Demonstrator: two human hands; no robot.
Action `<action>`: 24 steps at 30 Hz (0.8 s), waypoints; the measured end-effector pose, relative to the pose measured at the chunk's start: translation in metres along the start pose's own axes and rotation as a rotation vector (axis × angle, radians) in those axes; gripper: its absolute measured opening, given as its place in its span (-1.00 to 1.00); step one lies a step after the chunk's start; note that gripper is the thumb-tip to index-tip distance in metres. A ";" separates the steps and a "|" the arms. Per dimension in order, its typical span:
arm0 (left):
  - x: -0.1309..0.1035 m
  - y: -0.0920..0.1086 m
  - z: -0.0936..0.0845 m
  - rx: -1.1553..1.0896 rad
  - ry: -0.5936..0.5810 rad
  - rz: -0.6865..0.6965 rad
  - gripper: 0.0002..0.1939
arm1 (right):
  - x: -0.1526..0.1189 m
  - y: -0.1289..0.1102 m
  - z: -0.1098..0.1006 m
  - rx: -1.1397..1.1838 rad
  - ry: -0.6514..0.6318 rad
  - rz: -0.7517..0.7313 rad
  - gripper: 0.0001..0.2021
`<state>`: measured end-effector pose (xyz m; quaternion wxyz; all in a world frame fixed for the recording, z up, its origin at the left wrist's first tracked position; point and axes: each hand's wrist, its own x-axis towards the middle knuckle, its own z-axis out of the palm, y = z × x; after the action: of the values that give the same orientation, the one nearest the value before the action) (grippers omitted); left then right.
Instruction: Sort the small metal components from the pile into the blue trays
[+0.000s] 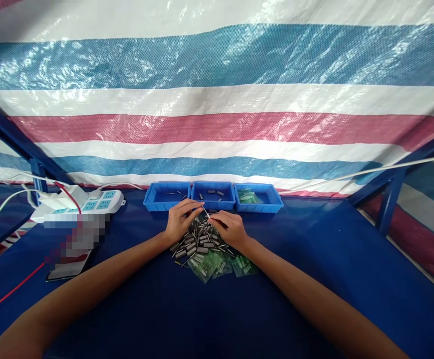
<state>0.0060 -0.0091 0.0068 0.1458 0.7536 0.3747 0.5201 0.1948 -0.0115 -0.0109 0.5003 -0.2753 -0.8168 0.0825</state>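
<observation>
Bins [213,205] hold few pcs ea., so prob. early; bulk left in pile [202,240] on table [307,249], bags [217,264] in front. L hand [178,220] & R hand [233,230] both pinch rod [206,213] above pile.

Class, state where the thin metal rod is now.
In the head view, the thin metal rod is near the middle, between left hand and right hand, over the metal pile, in front of the middle blue tray.
</observation>
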 end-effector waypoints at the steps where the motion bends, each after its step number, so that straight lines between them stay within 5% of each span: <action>1: 0.000 0.000 0.000 -0.005 -0.016 0.001 -0.79 | 0.000 0.000 0.000 -0.004 -0.004 0.001 -0.82; 24: -0.003 -0.003 0.001 -0.018 -0.136 -0.035 -0.71 | 0.000 0.000 -0.001 0.006 -0.026 0.055 -0.78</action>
<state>0.0056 -0.0087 0.0027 0.1868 0.7790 0.3724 0.4685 0.1958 -0.0122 -0.0106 0.4881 -0.2951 -0.8150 0.1020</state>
